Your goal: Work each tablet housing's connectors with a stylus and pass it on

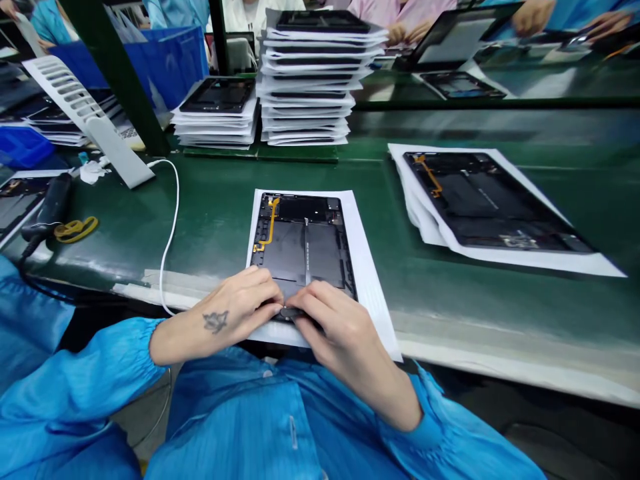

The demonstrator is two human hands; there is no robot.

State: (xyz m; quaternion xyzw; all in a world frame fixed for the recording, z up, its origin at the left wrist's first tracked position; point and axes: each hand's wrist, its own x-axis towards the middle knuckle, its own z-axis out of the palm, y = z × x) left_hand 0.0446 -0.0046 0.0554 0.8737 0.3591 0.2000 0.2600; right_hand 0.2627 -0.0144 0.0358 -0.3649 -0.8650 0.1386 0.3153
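Left hand [223, 310], right hand [345, 340] on tablet housing [300, 247] edge

Two hands showed at the lower middle of the frame, one left hand [225, 310] and one right hand [345, 333], both over one tablet back housing [300, 240] on one white paper sheet [367, 267]. At right lay one more tablet back housing [495, 200]. At top middle stood two stacks, one short stack [215, 127] and one tall stack [307, 87]. At left were one white cable [173, 227], one yellow coil [75, 230], one blue bin [130, 60] and one blue tray [25, 147].
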